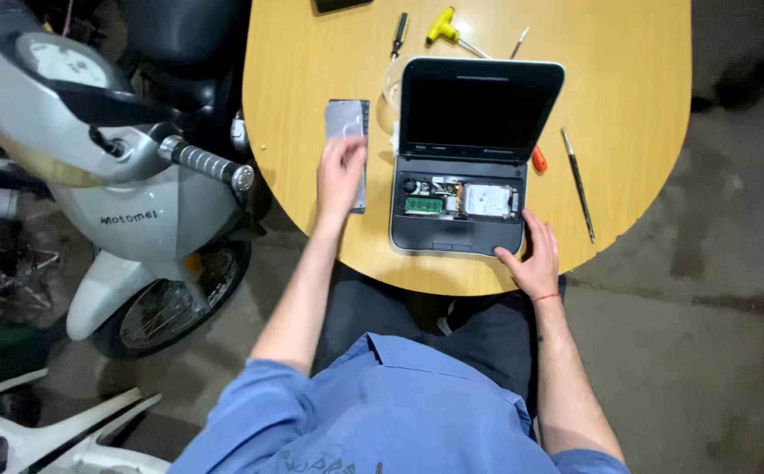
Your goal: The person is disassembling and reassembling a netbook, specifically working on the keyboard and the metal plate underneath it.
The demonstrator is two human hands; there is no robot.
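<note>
**Opened laptop on the table, both hands at work**

Small laptop (468,167) near the front edge of a round wooden table (628,105), lid up, base stripped of its keyboard deck: green memory stick (423,204) and silver hard drive (488,200) lying bare inside. Right hand (533,256) spread flat against the laptop's front right corner, fingers loosely open, gripping nothing, only steadying. Left hand (340,174) just left of the laptop, fingers lightly curled on the lower part of a thin grey panel (349,149) lying flat on the table; whether pinched or merely pressed, impossible to tell.

Probably light and stiff, that panel, but thin enough to flex, and likely slick on the varnished wood; best taken by its long edges. Laptop likely heavier and rigid at the base, fragile at the hinge and across the exposed boards; best held by the outer shell corners, never by the screen.

Behind the laptop: yellow T-handle driver (443,25), black screwdriver (398,35). To its right: long thin tool (578,183), orange-handled tool (539,160) tucked close. Left of the laptop, beyond the table: grey scooter (92,140).
</note>
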